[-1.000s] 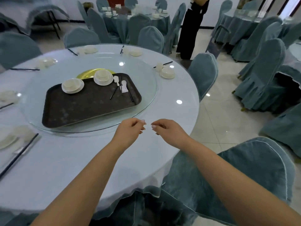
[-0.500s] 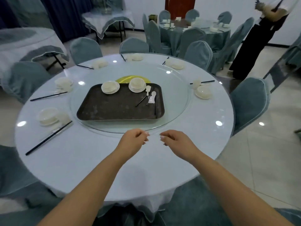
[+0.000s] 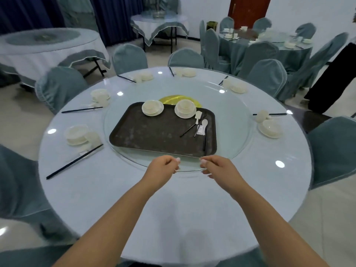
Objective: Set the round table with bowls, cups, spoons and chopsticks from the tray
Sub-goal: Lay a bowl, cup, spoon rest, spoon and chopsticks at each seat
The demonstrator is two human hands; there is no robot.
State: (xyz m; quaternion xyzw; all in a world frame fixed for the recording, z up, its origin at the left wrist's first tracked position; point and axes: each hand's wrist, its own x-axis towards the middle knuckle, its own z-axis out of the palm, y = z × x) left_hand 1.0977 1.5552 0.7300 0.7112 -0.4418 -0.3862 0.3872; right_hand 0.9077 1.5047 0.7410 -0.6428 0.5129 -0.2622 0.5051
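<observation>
A dark brown tray (image 3: pixel 154 135) lies on the glass turntable (image 3: pixel 240 143) of the round white table (image 3: pixel 173 199). At the tray's far edge stand two white bowls on saucers, one on the left (image 3: pixel 152 107) and one on the right (image 3: pixel 185 107). Two white spoons (image 3: pixel 198 115) (image 3: pixel 204 123) and black chopsticks (image 3: pixel 205 137) lie at its right end. My left hand (image 3: pixel 161 168) and my right hand (image 3: pixel 221 170) hover side by side at the turntable's near rim, fingers loosely curled and holding nothing. Whether they touch the glass is unclear.
Several place settings with bowls, cups and chopsticks ring the table, such as one at the right (image 3: pixel 269 128) and one at the left (image 3: pixel 76 134). Blue-covered chairs (image 3: pixel 333 149) surround it. A yellow plate (image 3: pixel 173 98) peeks from behind the tray. A person in black (image 3: pixel 331 79) stands far right.
My view has swung round the table so the tray now sits straight ahead. Both hands have kept their curled pose and reached forward to the turntable's rim.
</observation>
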